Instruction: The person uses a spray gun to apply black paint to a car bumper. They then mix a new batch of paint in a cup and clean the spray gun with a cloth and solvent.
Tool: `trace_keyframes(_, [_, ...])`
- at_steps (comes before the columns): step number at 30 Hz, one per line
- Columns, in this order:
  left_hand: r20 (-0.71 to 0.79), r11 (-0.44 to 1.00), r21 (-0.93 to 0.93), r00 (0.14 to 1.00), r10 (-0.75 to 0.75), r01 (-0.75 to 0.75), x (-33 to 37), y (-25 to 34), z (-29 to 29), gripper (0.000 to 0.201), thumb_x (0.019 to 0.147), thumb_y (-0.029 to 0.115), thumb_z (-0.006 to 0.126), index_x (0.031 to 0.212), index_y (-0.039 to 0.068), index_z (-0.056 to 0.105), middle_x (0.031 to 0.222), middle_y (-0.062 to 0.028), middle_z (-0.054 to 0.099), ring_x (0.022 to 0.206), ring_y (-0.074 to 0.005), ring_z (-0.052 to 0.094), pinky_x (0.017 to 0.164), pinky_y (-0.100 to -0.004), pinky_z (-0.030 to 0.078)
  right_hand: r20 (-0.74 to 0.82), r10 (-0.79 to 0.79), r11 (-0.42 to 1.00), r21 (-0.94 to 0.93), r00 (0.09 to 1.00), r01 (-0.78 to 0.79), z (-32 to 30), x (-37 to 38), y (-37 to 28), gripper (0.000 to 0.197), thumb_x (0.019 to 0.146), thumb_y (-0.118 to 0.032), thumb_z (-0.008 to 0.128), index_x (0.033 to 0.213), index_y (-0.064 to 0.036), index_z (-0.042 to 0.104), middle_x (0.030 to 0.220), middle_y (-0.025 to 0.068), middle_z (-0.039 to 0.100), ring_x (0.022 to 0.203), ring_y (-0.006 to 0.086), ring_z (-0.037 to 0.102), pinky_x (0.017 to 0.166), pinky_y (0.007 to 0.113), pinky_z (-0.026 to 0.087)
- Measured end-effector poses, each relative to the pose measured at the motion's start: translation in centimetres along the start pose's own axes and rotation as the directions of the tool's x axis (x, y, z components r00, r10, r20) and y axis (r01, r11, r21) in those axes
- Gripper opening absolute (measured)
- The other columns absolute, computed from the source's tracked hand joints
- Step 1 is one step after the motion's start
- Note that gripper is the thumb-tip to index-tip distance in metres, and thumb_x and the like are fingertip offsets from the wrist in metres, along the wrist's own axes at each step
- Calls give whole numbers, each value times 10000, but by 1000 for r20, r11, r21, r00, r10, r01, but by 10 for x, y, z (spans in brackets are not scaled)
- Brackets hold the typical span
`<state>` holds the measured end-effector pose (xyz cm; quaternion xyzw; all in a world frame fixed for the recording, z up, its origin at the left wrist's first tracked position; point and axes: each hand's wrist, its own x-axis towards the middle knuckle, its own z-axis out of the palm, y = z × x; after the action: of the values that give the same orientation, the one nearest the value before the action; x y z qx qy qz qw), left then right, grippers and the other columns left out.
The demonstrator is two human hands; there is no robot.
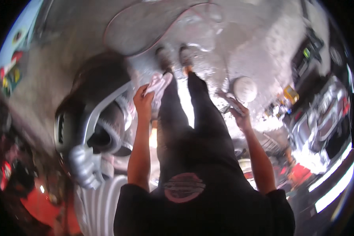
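Note:
My left hand (pixel 143 100) is closed round a crumpled pale pinkish-white cloth (pixel 158 84), which hangs beside my left leg. On the other side, my right hand (pixel 242 117) grips a thin, flat greyish piece (pixel 232 101). Blur hides exactly what kind of thing it is. Just beyond that piece, a round white container or lid (pixel 245 89) is on the floor. To the left of my left hand lies a large black and grey moulded part (pixel 88 104), like a vehicle bumper, with openings in it.
A thin reddish hose or cable (pixel 161 37) loops across the wet concrete floor (pixel 208 27). A yellow container (pixel 290 94) and small items are at the right, near a plastic-wrapped grey part (pixel 322 114). Ribbed grey material (pixel 100 204) lies at the lower left.

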<state>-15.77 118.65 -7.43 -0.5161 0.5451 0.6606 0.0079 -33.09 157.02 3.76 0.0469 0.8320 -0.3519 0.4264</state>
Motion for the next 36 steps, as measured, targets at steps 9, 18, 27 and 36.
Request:
trace_keyframes(9, [705,599,-82,378,600,-797,-171,249,170,367,889,46,690,1250,-14,675,1323,-216,639,1177,-378,640,1055,-422,491,-218,-209,978,-59,953,201,-18,-93,-2,390,916,-214,801,1251,-27,727,1244,184,740,1149,312,721,971,410,576])
trace_keyframes(18, [923,-130,-316,-336,187,-940,-279,208,332,581,863,266,798,1392,109,618,1518,-205,477,1282,-498,498,1016,-578,475,-392,109,991,109,913,-71,-31,-174,95,297,907,-252,701,1114,-54,777,979,208,770,877,340,760,781,465,590])
trace_keyframes(27, [862,-274,-506,-492,-121,-818,-396,141,478,733,932,505,706,1523,116,514,1442,-295,477,1366,-550,413,1140,-684,336,-806,132,948,272,577,163,-72,-230,200,306,862,-159,762,1164,-114,770,1058,183,761,951,406,729,835,483,579])
trace_keyframes(36, [620,-113,-772,-704,-347,-625,-413,63,637,794,887,511,762,1555,184,485,1451,-328,439,1311,-546,446,1009,-594,531,-842,358,880,448,404,155,-132,-206,259,330,855,-119,800,1169,-29,749,1144,225,733,1040,443,701,901,478,555])
